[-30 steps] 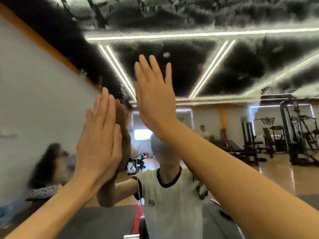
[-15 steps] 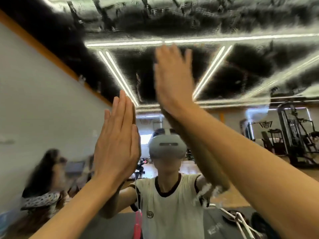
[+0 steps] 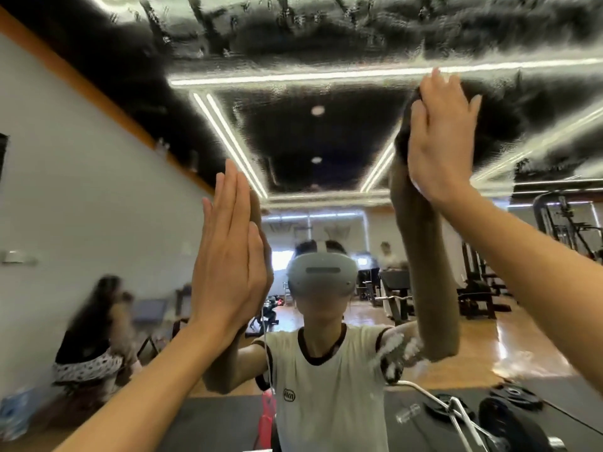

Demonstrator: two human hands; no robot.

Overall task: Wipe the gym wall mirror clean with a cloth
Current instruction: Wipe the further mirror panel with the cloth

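The wall mirror (image 3: 310, 141) fills the view in front of me, and its upper part is covered in a streaky, smeared film. My left hand (image 3: 231, 256) lies flat against the glass at centre left, fingers straight and together, meeting its own reflection. My right hand (image 3: 440, 138) presses flat on the glass high at the right, at the lower edge of the smeared band. A small pale sliver, possibly the cloth (image 3: 417, 188), shows under the heel of that hand; the rest of it is hidden by the palm.
In the mirror I see my own reflection in a headset and white shirt (image 3: 326, 386). Also reflected are a seated person (image 3: 94, 337) at the left, gym machines (image 3: 561, 230) at the right, and a bar with weight plates (image 3: 509, 406) low right.
My right hand has swept from the middle of the glass to the upper right. My left hand stays flat on the mirror in about the same spot.
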